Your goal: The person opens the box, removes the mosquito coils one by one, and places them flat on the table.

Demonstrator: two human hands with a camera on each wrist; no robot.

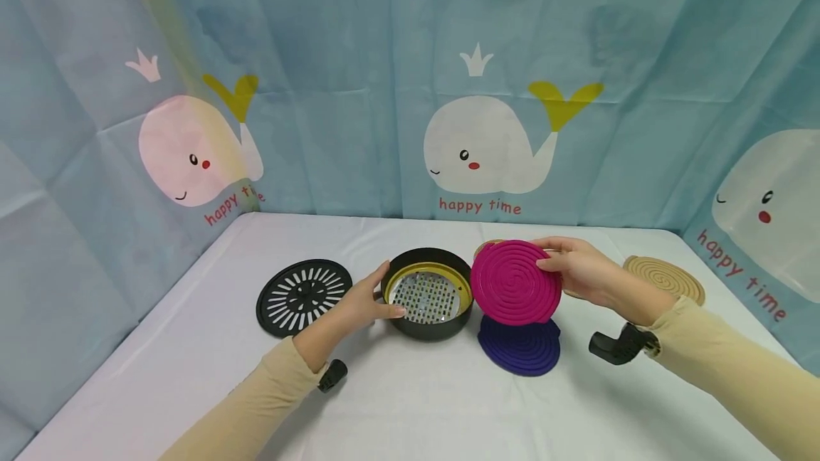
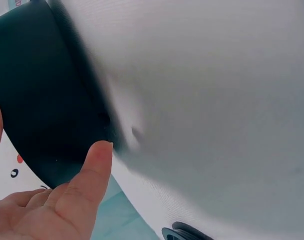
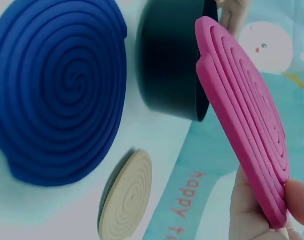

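Observation:
My right hand [image 1: 579,272] pinches a pink spiral-ridged round mat [image 1: 515,283] by its right edge, thumb on the near face, holding it raised above the table. Under it lies a dark blue spiral mat [image 1: 520,347], partly covered in the head view. My left hand [image 1: 359,304] holds the left side of a round black container [image 1: 430,331], thumb toward the front and fingers farther back. Inside the container sit a yellow ring [image 1: 463,276] and a metal grater plate [image 1: 426,297]. In the left wrist view, a fingertip touches the container's dark outer wall [image 2: 42,100].
A black slotted disc [image 1: 304,297] lies left of the container. One beige spiral mat [image 1: 666,277] lies at the right; another beige mat [image 3: 127,197] is mostly hidden behind the pink one in the head view. A whale-printed curtain [image 1: 333,155] hangs behind the white table [image 1: 410,404].

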